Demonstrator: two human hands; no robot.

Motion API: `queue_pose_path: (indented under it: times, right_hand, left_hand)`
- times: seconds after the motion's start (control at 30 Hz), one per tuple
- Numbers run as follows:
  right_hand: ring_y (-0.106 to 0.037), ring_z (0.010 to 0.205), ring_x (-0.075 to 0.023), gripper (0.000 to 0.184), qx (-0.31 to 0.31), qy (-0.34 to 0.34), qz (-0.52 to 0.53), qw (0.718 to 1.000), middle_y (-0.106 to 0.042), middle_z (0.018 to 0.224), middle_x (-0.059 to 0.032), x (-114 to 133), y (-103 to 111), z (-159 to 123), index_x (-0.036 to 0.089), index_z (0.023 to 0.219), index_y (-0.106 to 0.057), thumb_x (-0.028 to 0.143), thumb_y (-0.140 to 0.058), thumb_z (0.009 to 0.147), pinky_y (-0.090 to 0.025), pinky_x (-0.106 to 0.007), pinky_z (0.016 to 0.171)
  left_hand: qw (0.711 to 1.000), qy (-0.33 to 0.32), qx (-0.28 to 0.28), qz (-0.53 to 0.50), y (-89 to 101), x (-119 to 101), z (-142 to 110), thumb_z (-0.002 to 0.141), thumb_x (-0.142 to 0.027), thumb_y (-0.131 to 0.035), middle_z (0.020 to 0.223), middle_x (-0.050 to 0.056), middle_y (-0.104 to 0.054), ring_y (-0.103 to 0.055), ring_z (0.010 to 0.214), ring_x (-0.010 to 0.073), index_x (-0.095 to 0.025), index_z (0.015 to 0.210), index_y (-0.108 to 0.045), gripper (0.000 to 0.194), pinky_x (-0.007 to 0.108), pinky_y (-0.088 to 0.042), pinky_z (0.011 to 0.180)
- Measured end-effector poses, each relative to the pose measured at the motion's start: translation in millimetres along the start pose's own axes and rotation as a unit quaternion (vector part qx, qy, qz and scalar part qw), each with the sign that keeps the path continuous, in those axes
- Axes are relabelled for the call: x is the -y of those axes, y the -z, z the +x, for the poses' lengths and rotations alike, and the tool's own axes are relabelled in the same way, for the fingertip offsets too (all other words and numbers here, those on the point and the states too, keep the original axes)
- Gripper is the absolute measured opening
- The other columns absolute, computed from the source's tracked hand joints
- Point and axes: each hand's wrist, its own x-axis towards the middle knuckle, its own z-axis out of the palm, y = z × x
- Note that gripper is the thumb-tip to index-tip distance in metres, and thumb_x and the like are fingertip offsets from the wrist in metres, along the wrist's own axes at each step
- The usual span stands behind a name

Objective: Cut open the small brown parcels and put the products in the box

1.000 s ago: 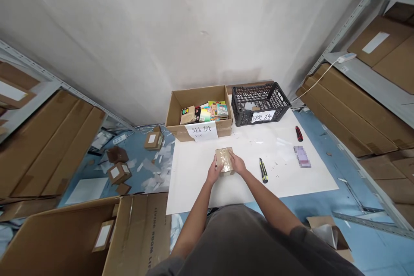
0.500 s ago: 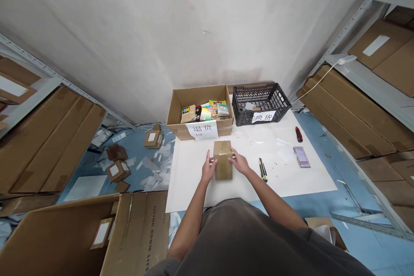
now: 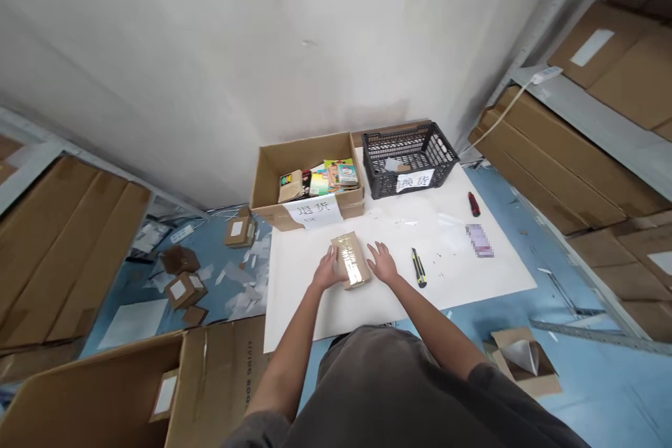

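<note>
A small taped cardboard box (image 3: 351,260) lies on the white tabletop (image 3: 294,301), with shiny clear tape running along its top. My left hand (image 3: 326,270) grips the box by its left side, fingers on the far part and thumb near the front edge. Just off the right side of the box, my right hand (image 3: 383,264) is open, its fingers spread and holding nothing. To the right of that hand lies a yellow-and-black utility knife (image 3: 418,268).
Behind the box stand an open carton (image 3: 281,217) of small colourful packages and a black plastic crate (image 3: 383,185), both with paper signs. A red utility knife (image 3: 474,204) lies at right. A large open carton (image 3: 220,364) flanks the table's left; loaded shelves line both sides.
The box has turned and tilted slightly, so its tape now glints. My right hand has let go of it and moved a little right. The whole view has shifted and rotated.
</note>
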Motion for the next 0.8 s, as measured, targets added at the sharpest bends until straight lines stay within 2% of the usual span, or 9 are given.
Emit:
queue_pose_path:
  times: [0.1,0.2,0.33,0.43,0.5,0.6,0.7,0.8]
  right_hand:
    - [-0.015,0.158,-0.0335,0.058,-0.017,-0.016,-0.006,1.000,-0.033,0.168,-0.0098,-39,20,-13,0.027,0.157,-0.046,0.032,-0.055,0.100,-0.033,-0.052,0.121]
    - [-0.016,0.158,-0.0345,0.059,-0.033,-0.079,-0.005,0.996,-0.032,0.168,-0.0114,-93,34,-32,0.025,0.157,-0.045,0.031,-0.054,0.099,-0.031,-0.054,0.122]
    - [-0.024,0.154,-0.0348,0.059,-0.028,-0.180,0.003,0.983,-0.037,0.164,-0.0132,-158,39,-59,0.025,0.156,-0.046,0.030,-0.056,0.098,-0.034,-0.051,0.120]
    - [-0.038,0.146,-0.0332,0.057,-0.006,-0.225,0.017,0.974,-0.048,0.154,-0.0144,-186,31,-66,0.025,0.154,-0.047,0.030,-0.058,0.097,-0.040,-0.045,0.115]
    - [-0.050,0.137,-0.0316,0.057,0.010,-0.251,0.035,0.967,-0.055,0.146,-0.0158,-194,22,-64,0.024,0.152,-0.048,0.029,-0.060,0.097,-0.045,-0.041,0.108]
    - [-0.063,0.120,-0.0278,0.058,0.021,-0.298,0.047,0.953,-0.062,0.134,-0.0166,-193,8,-53,0.020,0.148,-0.049,0.024,-0.064,0.093,-0.050,-0.035,0.095]
    - [-0.069,0.103,-0.0254,0.054,0.046,-0.339,0.071,0.937,-0.069,0.117,-0.0154,-181,1,-41,0.016,0.142,-0.049,0.017,-0.062,0.090,-0.052,-0.032,0.084]
    - [-0.072,0.090,-0.0227,0.054,0.058,-0.322,0.131,0.936,-0.073,0.107,-0.0111,-156,4,-29,0.016,0.143,-0.045,0.016,-0.060,0.091,-0.052,-0.031,0.079]
  left_hand:
    - [0.995,-0.015,0.068,0.072,19.4,-1,20,0.050,-0.052,-0.095,0.175,0.016,-0.008,-0.018,0.159,0.0395,-0.025,0.166,-0.015,0.143,0.047,-0.025,0.126]
    - [0.988,-0.014,0.098,0.120,21.7,-1,34,0.054,-0.051,-0.093,0.175,0.016,0.000,-0.023,0.158,0.0375,-0.024,0.167,-0.006,0.145,0.044,-0.029,0.125]
    - [0.980,0.024,0.115,0.158,17.0,2,38,0.060,-0.052,-0.090,0.175,0.011,0.008,-0.037,0.152,0.0378,-0.030,0.167,0.003,0.143,0.043,-0.040,0.118]
    - [0.975,0.054,0.122,0.177,14.5,0,40,0.061,-0.052,-0.089,0.175,0.010,0.008,-0.046,0.146,0.0385,-0.033,0.166,0.006,0.144,0.043,-0.047,0.111]
    - [0.973,0.073,0.127,0.179,13.4,-2,41,0.058,-0.051,-0.091,0.175,0.012,0.008,-0.049,0.144,0.0391,-0.032,0.166,0.007,0.148,0.042,-0.050,0.107]
    - [0.974,0.084,0.131,0.165,12.2,-6,40,0.053,-0.052,-0.095,0.174,0.017,0.010,-0.048,0.144,0.0405,-0.029,0.166,0.008,0.155,0.041,-0.050,0.105]
    - [0.974,0.086,0.143,0.156,10.8,-8,38,0.051,-0.057,-0.095,0.173,0.020,0.012,-0.049,0.143,0.0428,-0.026,0.167,0.004,0.156,0.042,-0.050,0.103]
    - [0.974,0.096,0.147,0.140,7.9,-8,36,0.049,-0.055,-0.095,0.173,0.019,0.013,-0.054,0.137,0.0427,-0.026,0.167,-0.002,0.153,0.040,-0.051,0.099]
